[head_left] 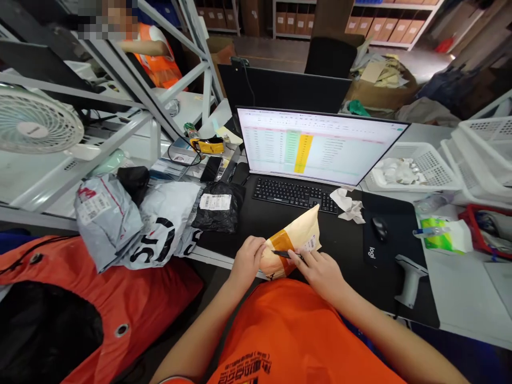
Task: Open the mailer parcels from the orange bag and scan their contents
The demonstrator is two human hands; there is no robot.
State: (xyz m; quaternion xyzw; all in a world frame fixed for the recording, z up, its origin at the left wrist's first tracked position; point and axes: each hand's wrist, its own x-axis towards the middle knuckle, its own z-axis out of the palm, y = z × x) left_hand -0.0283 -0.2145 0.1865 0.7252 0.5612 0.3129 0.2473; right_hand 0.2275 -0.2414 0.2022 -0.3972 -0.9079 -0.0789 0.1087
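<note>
A yellowish paper mailer [298, 226] with a brown tape band and a white label is held at the desk's front edge, close to my body. My left hand [251, 258] grips its left end, with the fingers closed on the paper. In my right hand [322, 272] is a slim black knife [282, 253], its point lying across the tape band and facing left. My right fingers are wrapped round its handle, which is mostly hidden.
Bagged parcels, a black one [218, 205] and a white one [160, 224], lie left. Ahead stand a monitor [260, 144] and keyboard [290, 193]; crumpled paper [348, 205], a mouse [378, 228] and a scanner [410, 280] lie right. A co-worker [158, 56] is behind the frame.
</note>
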